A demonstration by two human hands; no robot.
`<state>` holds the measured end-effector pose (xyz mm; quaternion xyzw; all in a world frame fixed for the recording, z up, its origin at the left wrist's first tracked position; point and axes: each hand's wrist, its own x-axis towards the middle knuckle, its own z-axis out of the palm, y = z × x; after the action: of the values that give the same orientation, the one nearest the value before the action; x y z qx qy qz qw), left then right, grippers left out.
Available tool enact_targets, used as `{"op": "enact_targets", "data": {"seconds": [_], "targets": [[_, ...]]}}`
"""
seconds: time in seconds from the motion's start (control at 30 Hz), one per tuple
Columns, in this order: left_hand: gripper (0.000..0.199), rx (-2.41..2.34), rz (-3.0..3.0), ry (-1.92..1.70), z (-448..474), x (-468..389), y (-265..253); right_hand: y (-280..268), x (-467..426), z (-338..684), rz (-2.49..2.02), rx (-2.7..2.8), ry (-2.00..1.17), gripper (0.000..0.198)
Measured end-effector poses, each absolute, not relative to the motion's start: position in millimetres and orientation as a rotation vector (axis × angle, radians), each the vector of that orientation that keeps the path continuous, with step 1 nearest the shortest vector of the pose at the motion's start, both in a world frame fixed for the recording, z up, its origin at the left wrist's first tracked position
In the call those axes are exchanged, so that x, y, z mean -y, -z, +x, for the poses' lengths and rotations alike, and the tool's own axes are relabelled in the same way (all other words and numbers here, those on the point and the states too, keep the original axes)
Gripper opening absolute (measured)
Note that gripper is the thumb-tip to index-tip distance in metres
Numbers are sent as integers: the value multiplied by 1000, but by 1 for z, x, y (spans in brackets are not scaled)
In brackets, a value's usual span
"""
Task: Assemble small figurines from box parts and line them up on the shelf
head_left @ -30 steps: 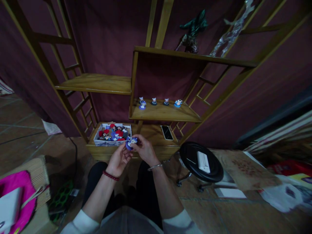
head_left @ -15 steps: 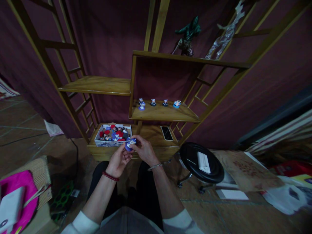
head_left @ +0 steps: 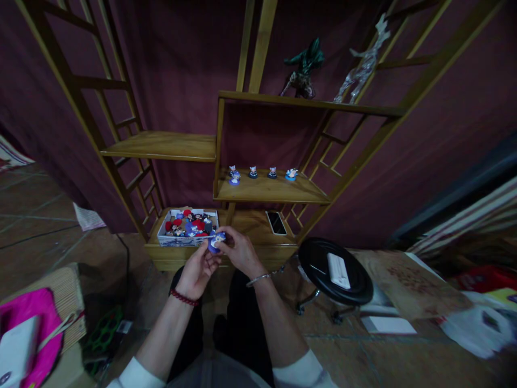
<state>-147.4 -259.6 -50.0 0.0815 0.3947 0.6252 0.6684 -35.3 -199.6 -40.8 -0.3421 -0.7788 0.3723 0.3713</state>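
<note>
We pinch a small purple toy (head_left: 217, 241) w/ our L hand (head_left: 196, 272) & R hand (head_left: 242, 253), nr the R corner of the white box (head_left: 177, 240), w/ 5 other toys (head_left: 253, 172) on the shelf (head_left: 270, 191) above.

The single view is taken from the person's head, aimed forward and down over the bare left hand (head_left: 196, 276) and bare right hand (head_left: 241, 251); the yellow-brown wooden shelf unit (head_left: 262, 189) is faced from nearby.
</note>
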Motion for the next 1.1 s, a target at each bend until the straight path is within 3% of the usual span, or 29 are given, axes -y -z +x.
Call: {"op": "enact_targets", "data": {"seconds": [1.1], "targets": [[14, -824, 204, -1360, -144, 231, 49, 34, 172, -20, -895, 2026, -924, 31]]}}
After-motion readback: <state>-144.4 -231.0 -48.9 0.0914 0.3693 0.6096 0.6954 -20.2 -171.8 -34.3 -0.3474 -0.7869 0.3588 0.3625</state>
